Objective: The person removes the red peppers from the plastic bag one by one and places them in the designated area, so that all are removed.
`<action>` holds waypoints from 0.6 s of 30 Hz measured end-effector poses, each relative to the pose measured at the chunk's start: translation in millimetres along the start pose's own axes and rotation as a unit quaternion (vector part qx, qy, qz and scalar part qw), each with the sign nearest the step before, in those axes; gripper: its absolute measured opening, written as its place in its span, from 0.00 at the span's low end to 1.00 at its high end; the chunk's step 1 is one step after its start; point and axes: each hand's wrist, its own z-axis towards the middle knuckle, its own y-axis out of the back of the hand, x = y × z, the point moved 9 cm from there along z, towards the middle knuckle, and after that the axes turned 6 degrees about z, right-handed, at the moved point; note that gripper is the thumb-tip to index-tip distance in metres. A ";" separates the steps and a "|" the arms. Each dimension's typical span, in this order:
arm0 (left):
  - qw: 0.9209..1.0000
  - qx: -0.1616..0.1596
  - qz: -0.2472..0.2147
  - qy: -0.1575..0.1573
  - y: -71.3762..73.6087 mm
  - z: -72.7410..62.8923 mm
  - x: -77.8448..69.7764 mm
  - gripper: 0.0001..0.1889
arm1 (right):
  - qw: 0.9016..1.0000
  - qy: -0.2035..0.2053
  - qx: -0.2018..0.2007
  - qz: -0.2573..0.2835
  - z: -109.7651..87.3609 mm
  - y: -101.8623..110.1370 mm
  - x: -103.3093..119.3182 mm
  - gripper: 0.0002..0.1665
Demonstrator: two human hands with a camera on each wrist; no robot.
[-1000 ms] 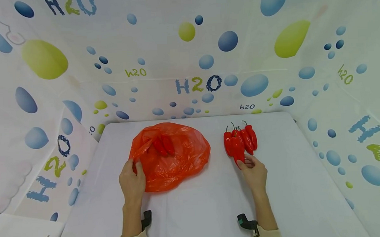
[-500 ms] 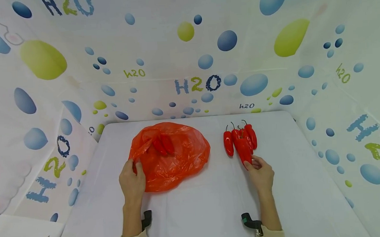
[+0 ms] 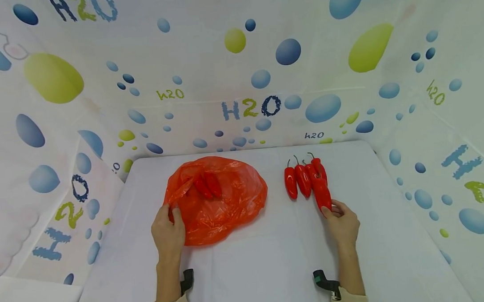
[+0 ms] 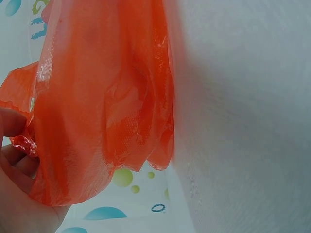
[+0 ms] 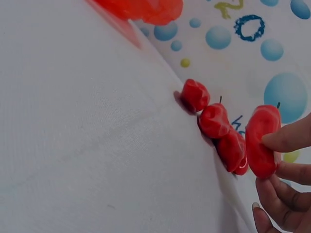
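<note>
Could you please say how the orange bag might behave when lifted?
The orange bag will probably flop, as its film is creased. It looks light for its size, being thin and translucent. The red peppers inside may slide.

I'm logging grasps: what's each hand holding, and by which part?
Left hand holds the orange bag by its left edge; right hand, a red pepper by its stemless end.

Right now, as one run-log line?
left hand: grips orange bag; right hand: pinches red pepper; bag: two peppers visible; table: more peppers
</note>
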 end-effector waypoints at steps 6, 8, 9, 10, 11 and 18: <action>1.000 -0.005 -0.006 -0.006 0.5 -0.1 -0.9 0.10 | 1.000 -0.023 0.001 -0.002 5.5 2.9 -11.6 0.25; 1.000 -0.007 -0.008 -0.009 0.9 -0.2 -1.3 0.09 | 0.999 -0.033 0.002 -0.001 6.2 4.0 -14.3 0.26; 1.000 -0.008 -0.008 -0.011 1.0 -0.2 -1.4 0.09 | 0.999 -0.035 0.002 -0.002 6.6 4.5 -15.5 0.26; 1.000 -0.008 -0.009 -0.010 1.1 -0.3 -1.3 0.09 | 0.999 -0.038 0.002 -0.001 6.8 5.1 -16.4 0.26; 1.000 -0.009 -0.009 -0.010 1.1 -0.2 -1.1 0.09 | 0.999 -0.040 0.003 -0.002 7.0 5.5 -17.4 0.26; 1.000 -0.005 -0.013 -0.009 0.6 -0.6 -1.8 0.10 | 0.999 -0.043 0.003 -0.013 8.4 8.3 -20.3 0.26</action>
